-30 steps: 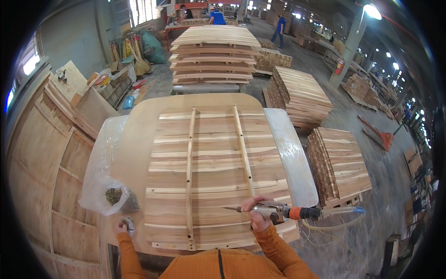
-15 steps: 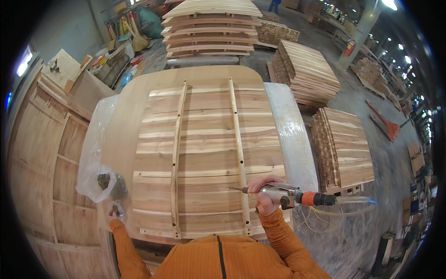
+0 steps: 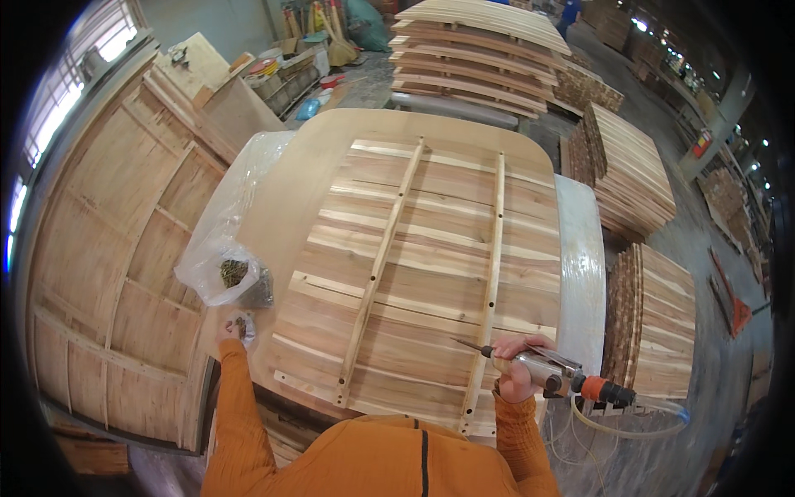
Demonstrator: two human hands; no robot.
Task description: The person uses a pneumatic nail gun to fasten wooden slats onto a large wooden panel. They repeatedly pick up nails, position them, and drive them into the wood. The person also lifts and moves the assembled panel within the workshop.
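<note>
My right hand (image 3: 517,364) is wrapped round an air screwdriver (image 3: 555,375) with a silver body and an orange-and-black end. Its thin bit points left, above the slatted wood panel (image 3: 439,290). Two narrow battens (image 3: 383,257) with dark holes run lengthwise across the panel. At the panel's left, my left hand (image 3: 226,330) is closed at a small clear plastic bag (image 3: 243,327) holding small dark pieces, too small to name; its fingertips are partly hidden. Just beyond that hand sits a larger open plastic bag (image 3: 240,273) of small brassy pieces, perhaps screws.
Under the panel lies a smooth rounded board (image 3: 286,199) on a plastic-wrapped stack (image 3: 582,248). Wood panel stacks stand at the far side (image 3: 480,58) and right (image 3: 667,323). A framed plywood piece (image 3: 124,273) fills the left. An air hose (image 3: 629,427) trails at the right.
The view has swung left, so the panel appears farther right and tilted. My left hand stays by the small bag; my right hand still holds the screwdriver over the panel's right part.
</note>
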